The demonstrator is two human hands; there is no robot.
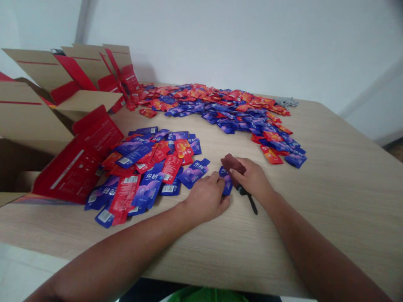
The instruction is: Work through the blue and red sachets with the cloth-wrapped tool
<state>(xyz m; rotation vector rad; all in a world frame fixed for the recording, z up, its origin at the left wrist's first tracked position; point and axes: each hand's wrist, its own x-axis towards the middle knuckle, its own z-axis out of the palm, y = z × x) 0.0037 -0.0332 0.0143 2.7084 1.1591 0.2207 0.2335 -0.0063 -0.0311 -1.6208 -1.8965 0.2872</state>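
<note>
Nearest us: bright green fabric [204, 294] below the edge of our pale wood-grain table [333, 188].
Left hand [208, 197]: fingers bent over a flat blue-purple sachet [227, 187] on the table; pinching or merely pressing, we cannot tell.
Right hand [252, 178]: we grasp a dark maroon object [232, 162] with a black tail [252, 204], at that sachet's right edge.
Left side: loose red and blue sachets [151, 184] beside open red-and-brown cardboard boxes [78, 163].
Far side: we see a long curved heap of red and blue sachets [233, 111].
</note>
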